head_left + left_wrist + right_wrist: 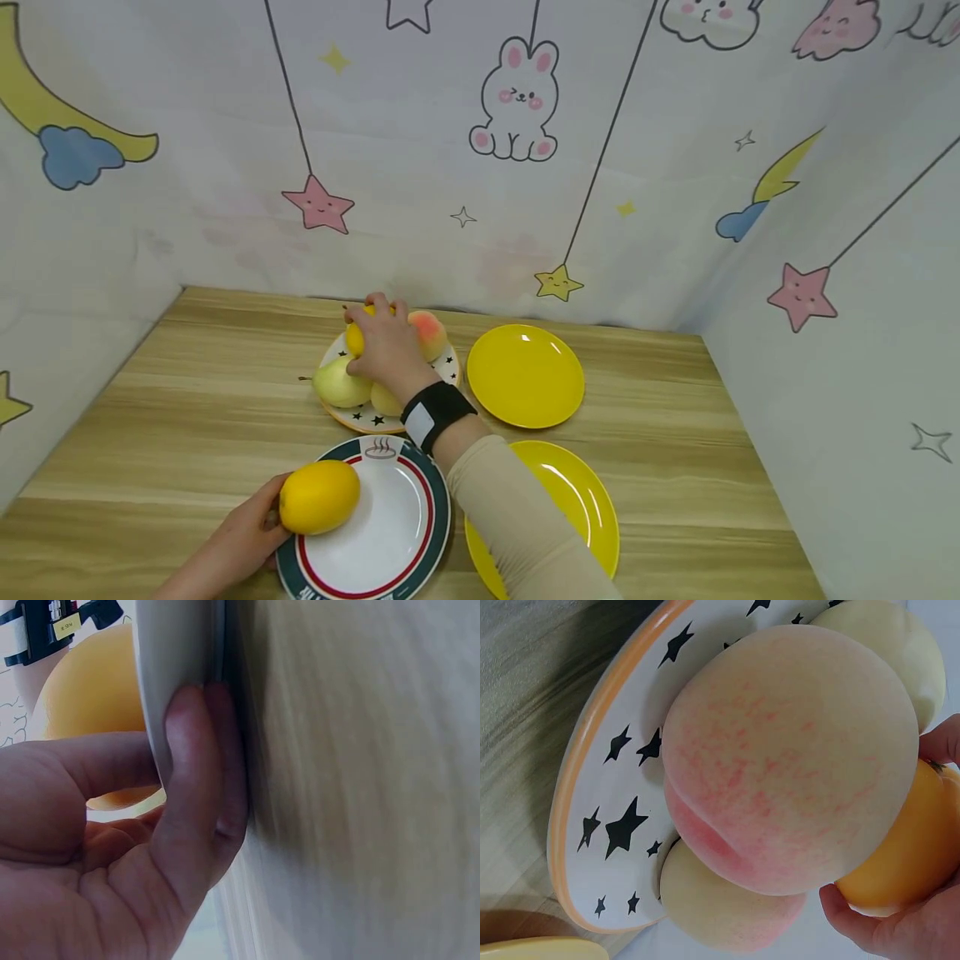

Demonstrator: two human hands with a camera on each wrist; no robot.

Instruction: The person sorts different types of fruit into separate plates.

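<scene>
From out here I judge the orange fruit [922, 840] my right hand [392, 346] grips at eleven o'clock on the star-patterned plate [604, 780] to be light, firm and slick, best cupped round its middle, while my left hand [247, 529] pinches the green-rimmed plate [393, 525] near nine o'clock

Downward head view, close wrist views, right sharing starry plate [606, 789]

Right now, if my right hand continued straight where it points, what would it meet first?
For the right hand, probably the white cartoon-printed wall behind the wood-grain table; depth is unclear, so the far rim of the round white star-patterned plate might come first.
</scene>
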